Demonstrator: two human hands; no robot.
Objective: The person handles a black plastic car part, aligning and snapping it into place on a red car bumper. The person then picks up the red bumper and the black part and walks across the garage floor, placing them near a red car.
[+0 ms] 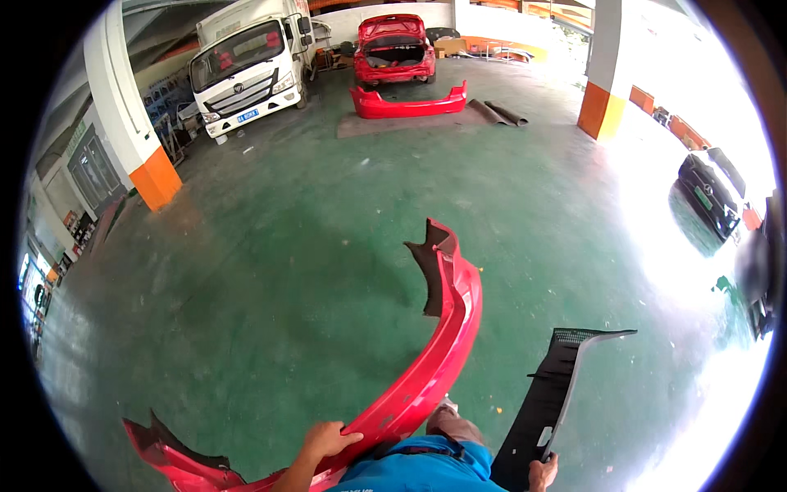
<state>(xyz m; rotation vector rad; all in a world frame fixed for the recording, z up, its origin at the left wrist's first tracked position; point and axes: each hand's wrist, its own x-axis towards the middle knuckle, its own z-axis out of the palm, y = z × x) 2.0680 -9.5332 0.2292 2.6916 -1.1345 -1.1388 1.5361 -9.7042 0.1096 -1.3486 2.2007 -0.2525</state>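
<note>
A long curved red car bumper [426, 365] sweeps across in front of my body, one end reaching forward and the other toward the lower left. My left hand [329, 440] grips its upper edge, thumb over the top. On my right side hangs a long black plastic car trim panel [548, 385] with a mesh section at its far end. My right hand [543, 473] is closed around the edge of that panel, beside a small cut-out. The part of the bumper behind my left forearm is hidden.
A red car [395, 53] stands ahead with its boot open, and another red bumper [410, 105] lies on a mat [361, 126] before it. A white truck [246, 78] is at the far left. Orange-based pillars [157, 176] [601, 111] flank the green floor [270, 271]; a black car [710, 193] is at right.
</note>
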